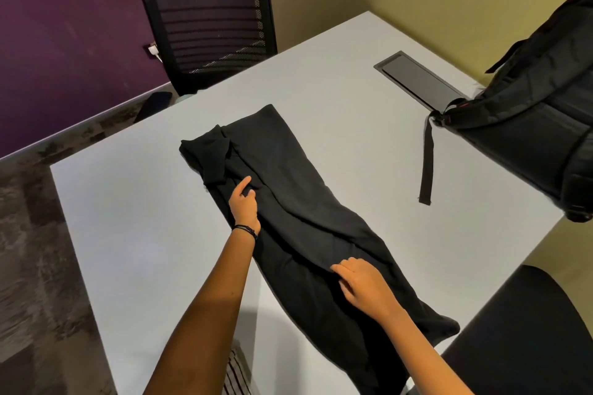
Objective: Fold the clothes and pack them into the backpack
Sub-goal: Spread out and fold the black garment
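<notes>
A long black garment (288,212) of soft, matte knit lies folded into a narrow strip diagonally across the smooth pale-grey surface (134,234), its far end bunched where a sleeve is doubled over. The left hand (245,204) rests on the cloth's left edge, index finger stretched out and the other fingers curled loosely, gripping nothing. The right hand (362,285) lies flat nearer the body, its fingertips pinching a shallow ridge of fabric. The black backpack (539,125), stiff woven nylon, stands at the far right edge, one flat webbing strap (427,163) trailing over the surface. A mesh-backed chair (208,22) stands beyond.
</notes>
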